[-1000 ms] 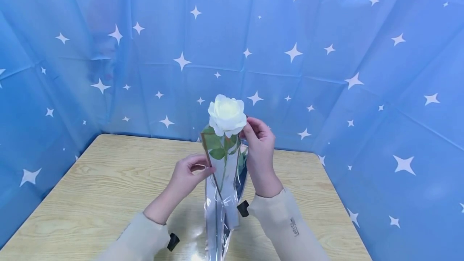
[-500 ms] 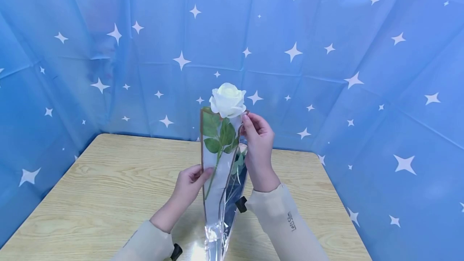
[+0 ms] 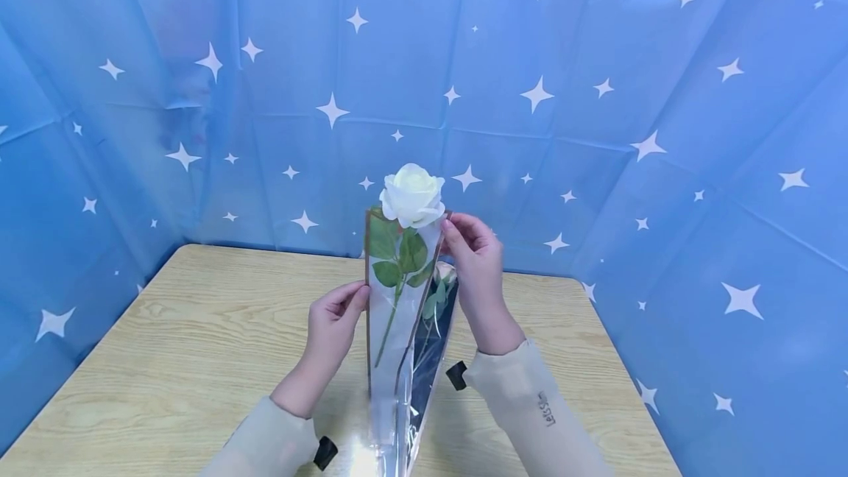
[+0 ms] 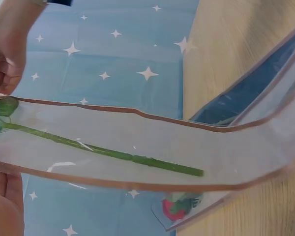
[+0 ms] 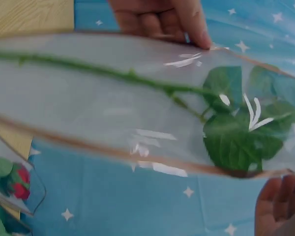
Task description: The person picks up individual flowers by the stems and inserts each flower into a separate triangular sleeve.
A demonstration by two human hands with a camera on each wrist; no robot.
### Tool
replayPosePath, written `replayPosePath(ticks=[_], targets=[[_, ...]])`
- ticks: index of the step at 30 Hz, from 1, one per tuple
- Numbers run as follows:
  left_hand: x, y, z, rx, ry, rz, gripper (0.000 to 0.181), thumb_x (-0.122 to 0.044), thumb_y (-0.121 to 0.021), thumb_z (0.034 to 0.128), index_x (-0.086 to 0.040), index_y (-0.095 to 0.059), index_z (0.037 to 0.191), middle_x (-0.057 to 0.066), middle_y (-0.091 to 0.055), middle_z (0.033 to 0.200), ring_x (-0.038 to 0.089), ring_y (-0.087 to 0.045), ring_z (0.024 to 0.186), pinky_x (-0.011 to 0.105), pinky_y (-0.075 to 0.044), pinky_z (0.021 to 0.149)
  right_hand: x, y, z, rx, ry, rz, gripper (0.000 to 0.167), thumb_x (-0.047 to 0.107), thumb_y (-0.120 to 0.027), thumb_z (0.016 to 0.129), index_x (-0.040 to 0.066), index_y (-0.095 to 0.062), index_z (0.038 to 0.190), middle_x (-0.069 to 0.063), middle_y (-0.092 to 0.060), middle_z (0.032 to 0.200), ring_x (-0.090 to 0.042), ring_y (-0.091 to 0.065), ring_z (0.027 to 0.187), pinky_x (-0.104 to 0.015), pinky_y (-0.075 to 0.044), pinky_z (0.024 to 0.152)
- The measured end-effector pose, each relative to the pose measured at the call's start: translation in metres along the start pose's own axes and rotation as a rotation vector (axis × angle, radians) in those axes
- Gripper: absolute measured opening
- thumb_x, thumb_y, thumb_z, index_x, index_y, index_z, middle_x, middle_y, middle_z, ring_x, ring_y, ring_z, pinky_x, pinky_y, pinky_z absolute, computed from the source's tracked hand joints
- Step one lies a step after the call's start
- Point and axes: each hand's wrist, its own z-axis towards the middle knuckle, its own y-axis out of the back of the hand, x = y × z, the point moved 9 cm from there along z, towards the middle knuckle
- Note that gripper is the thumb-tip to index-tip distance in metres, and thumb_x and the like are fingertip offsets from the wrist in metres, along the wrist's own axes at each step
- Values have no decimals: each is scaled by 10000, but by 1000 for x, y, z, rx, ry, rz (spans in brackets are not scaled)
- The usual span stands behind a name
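Observation:
A white rose (image 3: 412,196) with green leaves stands in a clear, brown-edged flower sleeve (image 3: 384,403), its bloom above the opening. My left hand (image 3: 333,324) pinches the sleeve's left edge between thumb and fingers, about level with the stem. The right hand (image 3: 478,274) pinches the top right corner, just beside the bloom. Through the film in the left wrist view, the green stem (image 4: 137,158) ends partway down the sleeve. Leaves (image 5: 233,142) lie flat behind the shiny film in the right wrist view.
Behind the sleeve, a dark-backed wrapped flower (image 3: 432,330) with a pale bloom lies on the wooden table (image 3: 218,337). A wrapped red rose (image 4: 174,209) shows in both wrist views. A blue star-patterned curtain (image 3: 265,79) surrounds the table's far side.
The rose and sleeve first rose, then sank slightly. The sleeve has straightened out. My left hand has shifted outward along the left edge; the right hand stays at the top right corner.

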Motion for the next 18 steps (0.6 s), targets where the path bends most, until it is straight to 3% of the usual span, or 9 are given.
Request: replayPosePath(ticks=[6,14,18], targets=[[0,-1,4,2,52,-10,196,5,-655,859,88,-669,1036,-135,-687,817,17,-603,679,146,-510,621,-1,4,-1,58,-18,-41,205,77,-615,913,-74,-607,1052,-16,-661,883,-108,-620,717,-260,-559,693],[-6,2,11,-41,52,5,190,-52,-642,887,77,-675,1023,-151,-686,814,17,-567,664,140,-491,602,3,4,1,139,11,-94,226,69,-619,908,-88,-585,1067,-17,-654,901,-100,-621,756,-285,-559,727],[-7,6,14,-80,61,-17,201,-55,-645,886,88,-669,1025,-151,-690,819,14,-583,689,143,-499,626,10,-1,2,208,44,-120,306,97,-619,913,0,-553,1195,-52,-638,1022,-173,-616,867,-284,-546,784]])
